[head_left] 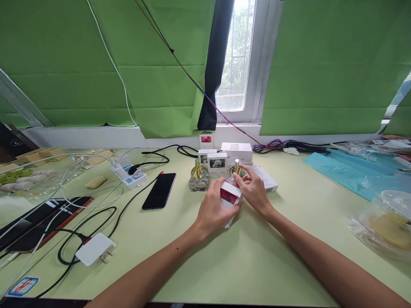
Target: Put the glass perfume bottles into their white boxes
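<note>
A small white box with a red flower picture (228,196) is gripped by my left hand (214,207), fingers wrapped round its sides. At the box's upper end is a clear glass bottle (231,181), partly inside or behind the box. My right hand (254,188) pinches near the bottle's top, beside a gold cap (237,167). Left of my hands stand glass bottles with gold caps (198,182). Just behind is a white box with a white flower picture (217,164), with more white boxes (236,149) stacked beside it.
A black phone (159,191) lies to the left, near a white power strip (129,173), a white charger (96,249) and tangled cables. Blue sheeting (346,171) and a plastic-wrapped container (385,226) are at the right. The table (257,265) ends at a front edge.
</note>
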The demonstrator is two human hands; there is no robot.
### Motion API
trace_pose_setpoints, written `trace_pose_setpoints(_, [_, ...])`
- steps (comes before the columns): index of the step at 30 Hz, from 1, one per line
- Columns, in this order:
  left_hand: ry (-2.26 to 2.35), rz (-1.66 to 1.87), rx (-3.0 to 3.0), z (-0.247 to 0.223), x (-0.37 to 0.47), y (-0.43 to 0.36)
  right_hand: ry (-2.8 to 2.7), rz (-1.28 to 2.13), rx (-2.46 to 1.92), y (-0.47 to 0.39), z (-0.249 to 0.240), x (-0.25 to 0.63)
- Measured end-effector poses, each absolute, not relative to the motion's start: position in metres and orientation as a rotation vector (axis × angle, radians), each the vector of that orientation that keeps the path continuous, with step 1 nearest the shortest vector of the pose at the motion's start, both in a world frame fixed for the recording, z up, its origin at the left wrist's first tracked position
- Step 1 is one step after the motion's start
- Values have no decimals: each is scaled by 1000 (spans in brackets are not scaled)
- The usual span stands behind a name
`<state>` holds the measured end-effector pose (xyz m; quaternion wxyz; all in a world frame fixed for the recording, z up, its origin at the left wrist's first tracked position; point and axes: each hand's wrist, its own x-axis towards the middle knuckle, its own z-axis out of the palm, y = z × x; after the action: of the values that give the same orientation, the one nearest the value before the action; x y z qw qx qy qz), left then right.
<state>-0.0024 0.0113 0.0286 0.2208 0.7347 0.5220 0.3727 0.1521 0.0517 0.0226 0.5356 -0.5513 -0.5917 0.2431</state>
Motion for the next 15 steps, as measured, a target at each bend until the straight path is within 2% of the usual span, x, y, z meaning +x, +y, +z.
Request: trace_pose_setpoints(15, [1461,1023,2040,27,-3,12,-1429,580,-1333,55,19,153])
